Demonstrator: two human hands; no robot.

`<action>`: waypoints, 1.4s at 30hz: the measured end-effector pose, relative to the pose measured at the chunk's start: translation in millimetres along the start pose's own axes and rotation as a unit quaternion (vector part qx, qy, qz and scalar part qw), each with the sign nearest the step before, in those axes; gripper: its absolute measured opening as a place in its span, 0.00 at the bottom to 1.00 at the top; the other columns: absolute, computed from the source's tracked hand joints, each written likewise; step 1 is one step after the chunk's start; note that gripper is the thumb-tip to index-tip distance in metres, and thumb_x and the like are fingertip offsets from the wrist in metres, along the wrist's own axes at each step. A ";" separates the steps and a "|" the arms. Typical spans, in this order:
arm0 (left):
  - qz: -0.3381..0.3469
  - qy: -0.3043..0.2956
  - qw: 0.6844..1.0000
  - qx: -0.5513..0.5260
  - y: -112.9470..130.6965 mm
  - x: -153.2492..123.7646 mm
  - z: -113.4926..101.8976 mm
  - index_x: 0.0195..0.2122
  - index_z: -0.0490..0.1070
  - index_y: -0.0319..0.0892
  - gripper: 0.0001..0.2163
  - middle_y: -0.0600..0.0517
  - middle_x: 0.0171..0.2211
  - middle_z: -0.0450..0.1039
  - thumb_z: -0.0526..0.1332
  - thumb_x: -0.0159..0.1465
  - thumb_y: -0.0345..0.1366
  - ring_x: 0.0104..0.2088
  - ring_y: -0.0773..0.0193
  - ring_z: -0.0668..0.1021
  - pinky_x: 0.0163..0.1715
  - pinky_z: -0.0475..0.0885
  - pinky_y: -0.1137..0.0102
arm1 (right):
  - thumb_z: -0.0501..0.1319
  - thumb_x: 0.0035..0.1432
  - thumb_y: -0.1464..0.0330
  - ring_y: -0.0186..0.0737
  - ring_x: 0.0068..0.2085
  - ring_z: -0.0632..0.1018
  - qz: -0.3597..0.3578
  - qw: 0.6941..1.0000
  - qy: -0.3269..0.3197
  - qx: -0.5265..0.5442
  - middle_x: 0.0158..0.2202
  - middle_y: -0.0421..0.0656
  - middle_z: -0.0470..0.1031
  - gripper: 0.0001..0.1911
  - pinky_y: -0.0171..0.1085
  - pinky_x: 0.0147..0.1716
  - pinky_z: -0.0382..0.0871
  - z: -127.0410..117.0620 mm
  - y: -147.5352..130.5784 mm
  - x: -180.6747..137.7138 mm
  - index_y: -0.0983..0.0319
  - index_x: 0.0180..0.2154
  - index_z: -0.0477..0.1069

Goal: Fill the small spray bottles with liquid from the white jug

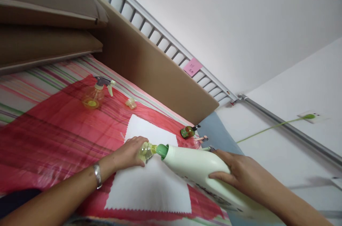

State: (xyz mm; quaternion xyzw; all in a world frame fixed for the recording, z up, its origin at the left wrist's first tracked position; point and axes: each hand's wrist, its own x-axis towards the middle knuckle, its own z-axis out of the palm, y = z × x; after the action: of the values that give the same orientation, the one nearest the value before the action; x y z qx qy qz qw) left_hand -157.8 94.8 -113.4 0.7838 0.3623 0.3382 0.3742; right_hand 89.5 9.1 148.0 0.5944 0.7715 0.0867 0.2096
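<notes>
My left hand (133, 153), with a silver bracelet at the wrist, is wrapped round a small clear bottle (145, 151) that has some yellowish liquid in it. A large pale green jug (196, 163) lies tipped in my right hand (235, 171), which grips it by the handle. The jug's green spout (162, 150) meets the mouth of the small bottle; whether liquid is flowing I cannot tell. Beneath both hands is a white cloth (152, 192) with zigzag edges. The jug's lower end is blurred and partly covered by my right forearm.
A spray bottle (94, 94) with yellow liquid stands on the red plastic sheet (66, 126), near a small translucent cap (130, 103). Beyond the cloth are a dark green pump bottle (187, 132) and a pinkish one (196, 142). A brown board (149, 62) borders the far side.
</notes>
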 end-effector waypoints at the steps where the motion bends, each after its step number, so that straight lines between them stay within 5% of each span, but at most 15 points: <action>1: 0.002 0.001 1.000 0.000 -0.2 0.1 0.2 0.50 0.61 0.46 0.32 0.48 0.53 0.65 0.71 0.43 0.37 0.53 0.52 0.67 0.51 0.61 0.61 | 0.52 0.55 0.48 0.46 0.31 0.78 -0.004 1.000 0.005 -0.001 0.32 0.43 0.79 0.23 0.37 0.25 0.65 0.5 0.6 0.1 0.56 0.43 0.68; 42: -0.003 -0.009 1.000 -0.008 2.6 -0.1 -1.4 0.51 0.61 0.48 0.33 0.49 0.53 0.66 0.71 0.44 0.37 0.54 0.52 0.66 0.53 0.59 0.62 | 0.55 0.54 0.50 0.44 0.26 0.77 -0.037 0.999 0.034 0.008 0.27 0.43 0.78 0.20 0.35 0.22 0.63 -5.6 -0.2 4.1 0.56 0.41 0.69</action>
State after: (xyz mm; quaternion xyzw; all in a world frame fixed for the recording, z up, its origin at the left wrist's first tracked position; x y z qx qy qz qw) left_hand -158.1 94.0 -110.7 0.7828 0.3580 0.3330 0.3850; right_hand 86.1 13.6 152.0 0.5639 0.8002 0.0929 0.1815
